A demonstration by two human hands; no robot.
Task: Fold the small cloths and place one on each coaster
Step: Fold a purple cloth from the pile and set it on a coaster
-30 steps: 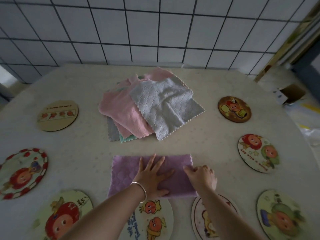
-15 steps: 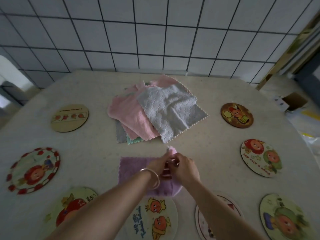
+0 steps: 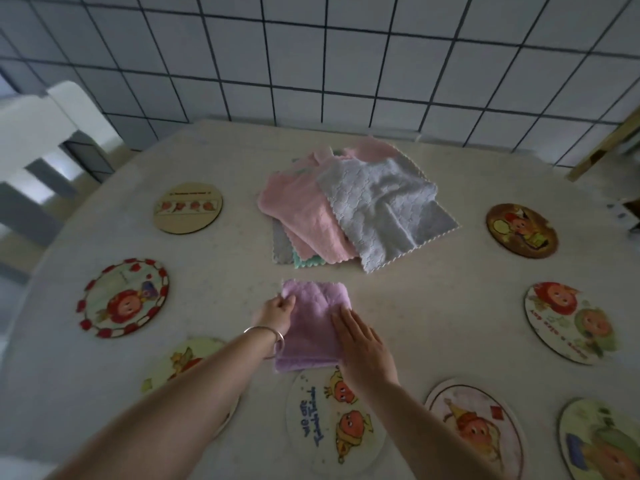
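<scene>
1. Along the near edge of the pale speckled tabletop lie round printed coasters; the cartoon-printed round coaster at near centre sits just under the lilac cloth's near edge.
2. The folded lilac fleecy cloth lies flat, a little in from the near edge, at the middle.
3. The right hand rests flat on the cloth's right side, fingers straight, grasping nothing.
4. The left hand, a silver bangle on its wrist, pinches the cloth's left edge.
5. At the tabletop's centre sits the heap of pink, grey and green cloths.
6. More round coasters lie near the left and right edges.
</scene>
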